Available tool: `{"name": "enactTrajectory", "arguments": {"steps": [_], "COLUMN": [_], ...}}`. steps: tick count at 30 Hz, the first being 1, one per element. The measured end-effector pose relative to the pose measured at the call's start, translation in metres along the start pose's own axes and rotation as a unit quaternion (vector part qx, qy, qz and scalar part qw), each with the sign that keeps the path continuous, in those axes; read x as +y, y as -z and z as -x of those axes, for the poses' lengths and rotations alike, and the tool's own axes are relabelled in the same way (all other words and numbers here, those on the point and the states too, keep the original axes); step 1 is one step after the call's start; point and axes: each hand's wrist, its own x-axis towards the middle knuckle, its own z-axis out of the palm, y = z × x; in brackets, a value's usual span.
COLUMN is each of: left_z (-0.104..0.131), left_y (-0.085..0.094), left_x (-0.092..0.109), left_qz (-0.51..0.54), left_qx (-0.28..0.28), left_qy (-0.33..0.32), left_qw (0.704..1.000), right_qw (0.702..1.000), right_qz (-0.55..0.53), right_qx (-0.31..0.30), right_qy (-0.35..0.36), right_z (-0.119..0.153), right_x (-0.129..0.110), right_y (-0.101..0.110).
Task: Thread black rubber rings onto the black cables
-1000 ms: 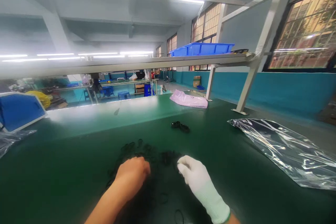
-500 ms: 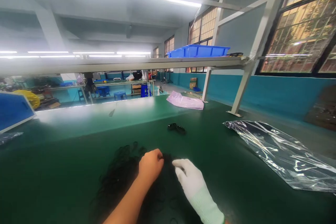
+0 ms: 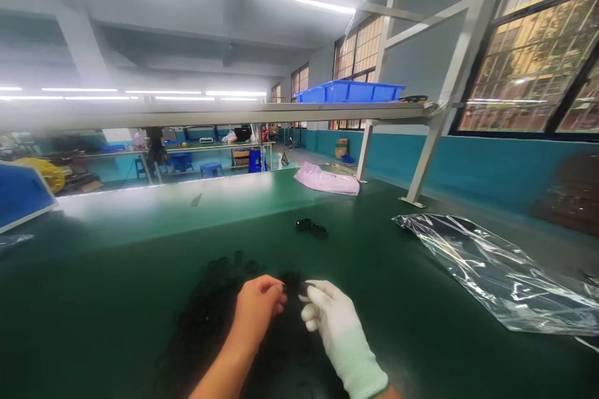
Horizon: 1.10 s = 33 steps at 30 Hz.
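Note:
A mass of dark curly hair (image 3: 206,318) lies spread on the green tabletop (image 3: 107,299), partly under my forearms. My bare left hand (image 3: 260,300) is closed in a pinch at the hair's upper part, thumb against forefinger. Close by on the right, my right hand (image 3: 330,308) wears a white knitted glove and pinches a small dark tuft of the hair. A narrow gap separates the two hands, with dark strands between them. Beyond the hands lies a small shiny black object (image 3: 311,227), its kind unclear.
A clear plastic bag (image 3: 496,274) lies at the right, a pink plastic bag (image 3: 326,178) farther back. A blue bin (image 3: 350,91) stands on the shelf (image 3: 224,115) spanning the table. A blue panel (image 3: 21,196) is at the left edge.
My left hand has turned and moved slightly left and down, showing its thumb and fingers. The fingers of my right hand have curled in, now pinching a dark tuft. The view has shifted slightly.

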Motion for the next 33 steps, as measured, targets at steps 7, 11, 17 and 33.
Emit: {"name": "enactTrajectory", "arguments": {"steps": [7, 11, 17, 33], "left_z": [0.012, 0.027, 0.026, 0.033], "left_y": [0.035, 0.039, 0.008, 0.004], "left_x": [-0.009, 0.006, 0.016, 0.005], "left_qz": [-0.163, -0.232, -0.105, -0.203], "left_qx": [0.026, 0.073, 0.012, 0.100], "left_qy": [-0.008, -0.042, -0.091, -0.237], "left_qw": [0.986, 0.969, 0.990, 0.945], "right_qw": [0.994, 0.992, 0.989, 0.996], "right_qz": [-0.110, -0.115, -0.109, -0.012], "right_qx": [-0.001, -0.040, -0.077, -0.072], "right_qy": [-0.008, -0.035, -0.061, -0.052], "right_z": [0.004, 0.010, 0.014, 0.014], "right_x": [-0.012, -0.012, -0.007, -0.006], "right_y": [0.007, 0.000, -0.005, -0.003]}}
